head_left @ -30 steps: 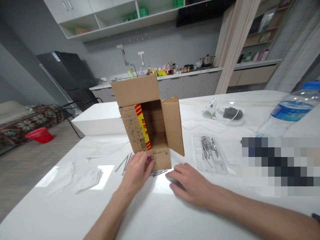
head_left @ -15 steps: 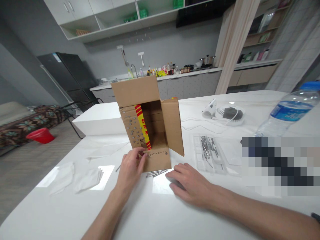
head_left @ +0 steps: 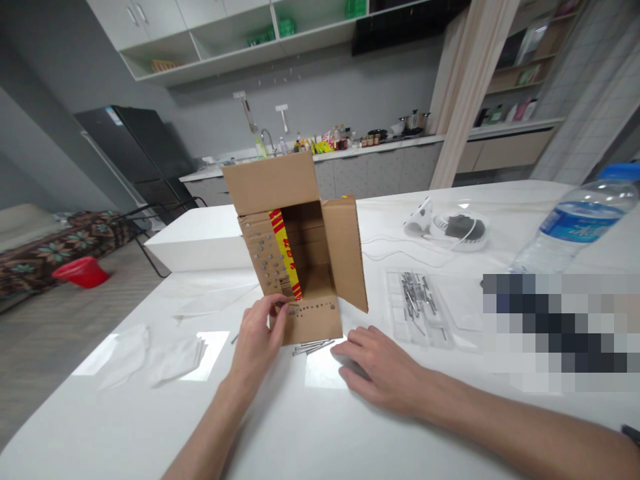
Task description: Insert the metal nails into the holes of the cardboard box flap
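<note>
An open cardboard box [head_left: 343, 253] stands on the white table, its opening towards me. At the left side of its lower flap [head_left: 315, 323], my left hand [head_left: 257, 337] has thumb and index finger closed in a pinch; whatever is between them is too small to make out. A row of small dark holes or nail heads crosses this flap. Grey nail heads dot the left flap [head_left: 260, 257], which has a red and yellow strip. Several loose nails [head_left: 313, 347] lie in front of the box. Just right of them, my right hand [head_left: 373, 367] rests on the table, thumb apart from loosely bent fingers, holding nothing visible.
A clear compartment case [head_left: 397, 313] with many nails or screws sits to the right. Beyond it are a water bottle [head_left: 575, 227] and a white round device [head_left: 460, 230] with a cable. White tissues [head_left: 175, 360] lie left. Behind the box stands a white block [head_left: 200, 240].
My left thumb and fingers have shifted slightly at the lower flap, the hand turning a little. My right hand, the box and the loose nails stay in place.
</note>
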A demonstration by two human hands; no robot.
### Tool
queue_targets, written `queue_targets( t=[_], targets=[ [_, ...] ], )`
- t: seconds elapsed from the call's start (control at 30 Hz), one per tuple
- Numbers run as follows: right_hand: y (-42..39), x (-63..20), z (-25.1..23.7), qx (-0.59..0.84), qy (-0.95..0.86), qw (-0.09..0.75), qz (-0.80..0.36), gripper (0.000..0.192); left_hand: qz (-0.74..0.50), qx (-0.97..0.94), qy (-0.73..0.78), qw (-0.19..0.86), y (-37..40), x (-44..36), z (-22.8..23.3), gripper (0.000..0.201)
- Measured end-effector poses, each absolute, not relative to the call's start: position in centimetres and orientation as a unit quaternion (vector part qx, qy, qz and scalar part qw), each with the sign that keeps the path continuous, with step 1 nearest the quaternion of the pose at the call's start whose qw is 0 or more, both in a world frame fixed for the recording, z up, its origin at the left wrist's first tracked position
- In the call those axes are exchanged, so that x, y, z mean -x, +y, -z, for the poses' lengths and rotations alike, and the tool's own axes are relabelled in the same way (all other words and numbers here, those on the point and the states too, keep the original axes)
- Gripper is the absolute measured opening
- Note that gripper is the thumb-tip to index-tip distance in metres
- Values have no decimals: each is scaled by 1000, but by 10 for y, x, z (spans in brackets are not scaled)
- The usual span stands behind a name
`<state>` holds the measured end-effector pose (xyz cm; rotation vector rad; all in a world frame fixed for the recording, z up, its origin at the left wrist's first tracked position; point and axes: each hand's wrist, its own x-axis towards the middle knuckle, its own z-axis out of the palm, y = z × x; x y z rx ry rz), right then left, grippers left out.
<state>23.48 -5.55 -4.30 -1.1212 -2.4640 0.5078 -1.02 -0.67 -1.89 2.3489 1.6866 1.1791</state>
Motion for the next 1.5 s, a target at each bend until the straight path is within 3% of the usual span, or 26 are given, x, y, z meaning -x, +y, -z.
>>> queue_targets(
  t=[0.73,1.5],
  targets=[
    [-56,-234,42,402,-874,198,-186,18,-374,-759,532,33,-11,8,19,10],
    [-56,-233,43,404,-873,195,-190,18,-383,-799,461,-42,-9,9,21,12]
  ],
)
